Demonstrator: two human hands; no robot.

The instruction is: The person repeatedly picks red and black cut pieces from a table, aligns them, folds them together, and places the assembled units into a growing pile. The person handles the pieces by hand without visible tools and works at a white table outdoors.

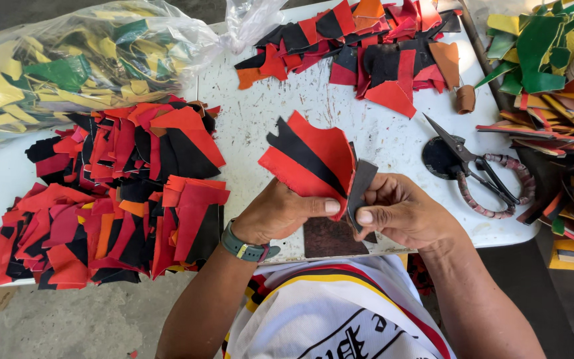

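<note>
Left hand (280,213) pinches the red-and-black leather pieces (310,159) fanning above it; right hand (400,213) pinches a dark piece (361,183).

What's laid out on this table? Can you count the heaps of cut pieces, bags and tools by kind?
Red, black and orange heaps: 2, left heap and far heap
Green and yellow heap: 1
Clear bag of pieces: 1
Scissors: 1
Total: 5
Both hands, left hand and right hand, hold a red and black piece.

On my table (254,126), stacked pieces (111,199) lie left, scissors (479,176) right, a bag (81,63) far left.
</note>
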